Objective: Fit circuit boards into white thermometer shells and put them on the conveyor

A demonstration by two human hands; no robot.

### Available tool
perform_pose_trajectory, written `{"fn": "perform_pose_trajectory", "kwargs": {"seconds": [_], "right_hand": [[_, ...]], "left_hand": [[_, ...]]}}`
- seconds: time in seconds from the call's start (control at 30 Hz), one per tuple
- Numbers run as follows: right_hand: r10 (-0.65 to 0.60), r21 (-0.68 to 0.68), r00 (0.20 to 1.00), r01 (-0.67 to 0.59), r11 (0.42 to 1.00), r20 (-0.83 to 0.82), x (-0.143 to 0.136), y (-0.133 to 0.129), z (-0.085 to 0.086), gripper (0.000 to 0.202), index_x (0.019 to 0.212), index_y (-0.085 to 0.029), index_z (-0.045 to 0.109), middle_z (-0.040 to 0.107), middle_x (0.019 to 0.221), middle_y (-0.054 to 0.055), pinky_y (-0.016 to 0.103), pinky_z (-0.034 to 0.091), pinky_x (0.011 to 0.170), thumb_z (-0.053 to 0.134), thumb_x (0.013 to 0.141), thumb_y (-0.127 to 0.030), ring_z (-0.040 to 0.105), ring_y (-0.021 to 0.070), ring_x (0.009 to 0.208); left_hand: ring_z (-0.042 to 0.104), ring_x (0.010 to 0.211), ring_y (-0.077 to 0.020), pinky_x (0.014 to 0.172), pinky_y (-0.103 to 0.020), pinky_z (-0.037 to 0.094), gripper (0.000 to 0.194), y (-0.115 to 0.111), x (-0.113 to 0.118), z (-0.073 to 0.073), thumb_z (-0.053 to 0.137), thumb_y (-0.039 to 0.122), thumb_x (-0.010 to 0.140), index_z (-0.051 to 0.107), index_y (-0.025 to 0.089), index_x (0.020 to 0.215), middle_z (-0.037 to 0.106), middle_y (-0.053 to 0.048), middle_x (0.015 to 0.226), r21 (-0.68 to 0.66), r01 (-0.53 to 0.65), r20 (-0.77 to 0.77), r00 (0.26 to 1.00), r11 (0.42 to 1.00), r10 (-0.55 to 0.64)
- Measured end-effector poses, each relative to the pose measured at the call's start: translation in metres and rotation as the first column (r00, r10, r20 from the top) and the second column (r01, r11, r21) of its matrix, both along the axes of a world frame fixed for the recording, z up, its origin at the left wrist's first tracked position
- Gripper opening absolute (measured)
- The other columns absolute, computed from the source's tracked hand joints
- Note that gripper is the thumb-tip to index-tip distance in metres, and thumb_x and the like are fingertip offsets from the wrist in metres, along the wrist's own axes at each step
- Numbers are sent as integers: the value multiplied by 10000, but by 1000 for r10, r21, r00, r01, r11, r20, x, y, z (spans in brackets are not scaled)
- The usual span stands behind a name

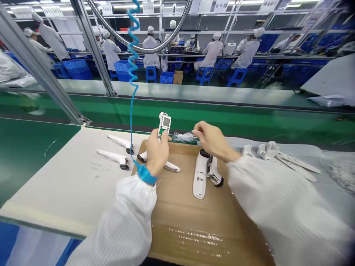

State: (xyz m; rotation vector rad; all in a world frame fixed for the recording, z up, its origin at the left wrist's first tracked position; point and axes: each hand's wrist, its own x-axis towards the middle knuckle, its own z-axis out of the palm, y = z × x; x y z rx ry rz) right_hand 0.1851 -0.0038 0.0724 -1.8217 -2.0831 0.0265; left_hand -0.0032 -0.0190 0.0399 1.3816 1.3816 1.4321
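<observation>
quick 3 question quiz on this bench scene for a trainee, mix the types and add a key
1. What is the left hand holding?
2. True or false: the blue wristband is on the left wrist.
3. The coiled cord leads down to: a) a stool, b) the blue wristband, c) a cardboard box.

Key:
1. A white device with a small screen.
2. True.
3. b.

Overhead tube lights (294, 5) shine brightly, glare spots the glossy tape (199, 236), and the right sleeve (313, 225) blurs.
</observation>
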Motion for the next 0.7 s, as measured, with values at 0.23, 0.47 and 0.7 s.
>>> {"fn": "perform_pose_trajectory", "kwargs": {"seconds": [0.23, 0.47, 0.7], "right_hand": [[69, -183, 974, -29, 983, 217, -9, 59, -6, 150, 1052, -245, 662, 714, 1180, 32, 329, 410, 893, 628, 906, -232, 630, 222, 1111], [-268, -230, 908, 349, 908, 320, 149, -19, 44, 190, 812, -195, 700, 738, 829, 88, 322, 449, 725, 578, 907, -307, 672, 232, 799], [-494, -131, 848, 521, 843, 193, 221, -90, -17, 374, 470, -228, 497, 522, 478, 32, 344, 409, 573, 796, 687, -291, 579, 215, 533]], "left_hand": [[455, 481, -100, 448, -191, 352, 310, -15, -10, 1, 581, 484, 922, 611, 181, 862, 524, 34, 559, -94, 158, 137, 980, 983, -145], [440, 485, -85, 443, -167, 326, 317, -17, -12, 13, 605, 489, 901, 618, 176, 850, 523, 35, 551, -144, 204, 220, 961, 968, -170], [412, 491, -93, 488, -190, 324, 387, -37, -21, 21, 573, 550, 907, 586, 169, 842, 488, 42, 536, -230, 364, 152, 930, 903, -336]]}}
